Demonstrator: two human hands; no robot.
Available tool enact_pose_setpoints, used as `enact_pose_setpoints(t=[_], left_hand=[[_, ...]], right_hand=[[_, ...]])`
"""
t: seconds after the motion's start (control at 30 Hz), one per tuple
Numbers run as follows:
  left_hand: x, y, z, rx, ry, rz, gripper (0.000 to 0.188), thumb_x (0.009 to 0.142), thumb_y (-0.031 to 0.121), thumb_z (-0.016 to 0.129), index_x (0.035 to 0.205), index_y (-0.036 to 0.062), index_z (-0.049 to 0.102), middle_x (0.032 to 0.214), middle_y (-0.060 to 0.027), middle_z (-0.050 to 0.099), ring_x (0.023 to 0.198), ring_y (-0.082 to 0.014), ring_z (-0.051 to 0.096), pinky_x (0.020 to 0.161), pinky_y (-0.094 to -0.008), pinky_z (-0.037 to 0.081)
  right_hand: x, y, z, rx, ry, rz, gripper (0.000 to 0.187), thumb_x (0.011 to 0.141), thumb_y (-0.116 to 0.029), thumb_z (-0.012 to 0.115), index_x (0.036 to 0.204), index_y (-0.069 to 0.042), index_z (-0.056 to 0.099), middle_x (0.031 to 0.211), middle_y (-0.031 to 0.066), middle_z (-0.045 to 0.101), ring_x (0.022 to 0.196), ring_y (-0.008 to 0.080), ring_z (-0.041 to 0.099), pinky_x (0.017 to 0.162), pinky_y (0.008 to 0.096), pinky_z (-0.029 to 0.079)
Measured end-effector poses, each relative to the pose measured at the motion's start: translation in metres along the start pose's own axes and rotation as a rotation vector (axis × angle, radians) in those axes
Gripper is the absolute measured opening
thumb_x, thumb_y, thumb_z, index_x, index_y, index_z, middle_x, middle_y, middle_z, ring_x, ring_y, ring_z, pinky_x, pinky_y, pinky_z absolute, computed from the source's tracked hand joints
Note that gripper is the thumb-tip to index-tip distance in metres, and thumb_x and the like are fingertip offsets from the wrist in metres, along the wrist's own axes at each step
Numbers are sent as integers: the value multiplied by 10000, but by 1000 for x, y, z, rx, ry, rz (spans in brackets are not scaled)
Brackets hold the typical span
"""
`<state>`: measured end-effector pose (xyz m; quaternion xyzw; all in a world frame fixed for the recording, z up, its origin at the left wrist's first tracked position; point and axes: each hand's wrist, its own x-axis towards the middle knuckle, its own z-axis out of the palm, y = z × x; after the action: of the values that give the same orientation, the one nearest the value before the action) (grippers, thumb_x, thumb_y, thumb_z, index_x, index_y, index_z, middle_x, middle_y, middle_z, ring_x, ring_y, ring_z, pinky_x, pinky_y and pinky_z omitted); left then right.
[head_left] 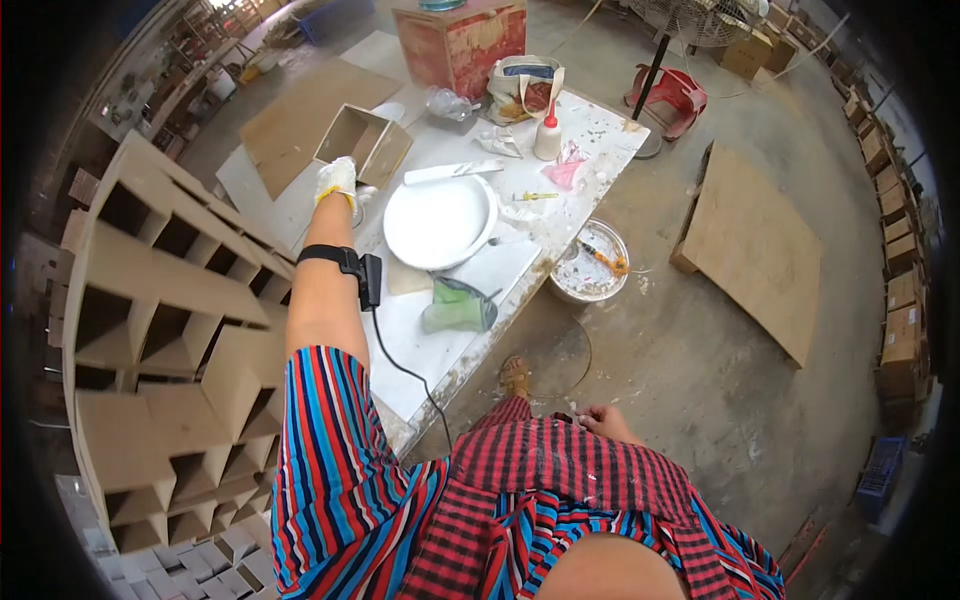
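My left hand (337, 178), in a white glove with a yellow cuff, reaches out over the worktable (395, 375). It grips the near edge of an open, box-like wooden drawer (378, 140); some fingers are hidden behind glove and wood. Right of this hand lies a round white basin (437, 222) with a smooth white inside, and a flat white scraper-like strip (453, 172) rests across its far rim. My right hand (607, 422) is low beside my checked apron, its fingers curled; what they hold, if anything, is hidden.
A glue bottle (548, 137) with a red tip, a cloth bag (524, 85) and a green cup-like container (459, 305) stand on the table. A paint-smeared bucket (592, 262) is beside it. Left stands a compartmented cardboard-coloured rack (165, 345); a wooden panel (752, 255) lies right.
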<state>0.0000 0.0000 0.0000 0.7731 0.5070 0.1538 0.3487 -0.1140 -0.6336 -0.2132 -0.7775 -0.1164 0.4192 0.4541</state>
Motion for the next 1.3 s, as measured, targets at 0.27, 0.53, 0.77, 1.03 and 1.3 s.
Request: enact_pose_setpoints(t=[0.27, 0.53, 0.77, 1.03, 1.3], left_hand=[[195, -171, 47, 141, -162, 50, 527, 635, 191, 781, 1108, 65, 586, 1192, -157, 556, 1096, -318, 534, 918, -368, 457], [86, -94, 56, -329, -167, -297, 566, 798, 383, 601, 1226, 26, 508, 1161, -169, 562, 976, -285, 584, 832, -356, 463], [-36, -5, -20, -480, 10, -100, 465, 881, 402, 525, 1159, 31, 557, 947, -105, 615, 736, -186, 606, 667, -303, 481], [-243, 50, -11, -527, -229, 133, 500, 917, 386, 491, 1259, 21, 490, 876, -101, 643, 699, -161, 629, 633, -275, 507], [-308, 76, 104, -722, -444, -292, 333, 919, 207, 517, 1160, -22, 549, 841, -81, 636, 728, -151, 630, 687, -262, 514]], right_hand=[[83, -47, -51, 0, 107, 48, 198, 838, -153, 614, 973, -13, 653, 708, 45, 640, 599, 103, 571, 580, 276, 471], [153, -123, -98, -192, 236, -46, 199, 853, -164, 603, 959, 0, 645, 718, 41, 633, 584, 95, 548, 565, 276, 466], [279, -254, -132, -521, 442, -397, 257, 786, -220, 631, 1000, -78, 632, 953, 129, 593, 840, 273, 608, 756, 364, 488], [381, -272, -137, -974, 556, -479, 286, 749, -202, 641, 1015, -99, 625, 976, 111, 580, 934, 290, 564, 798, 381, 470], [365, -267, -198, 220, -32, -234, 171, 862, -162, 583, 943, -28, 649, 813, 26, 642, 678, 83, 562, 631, 238, 455]])
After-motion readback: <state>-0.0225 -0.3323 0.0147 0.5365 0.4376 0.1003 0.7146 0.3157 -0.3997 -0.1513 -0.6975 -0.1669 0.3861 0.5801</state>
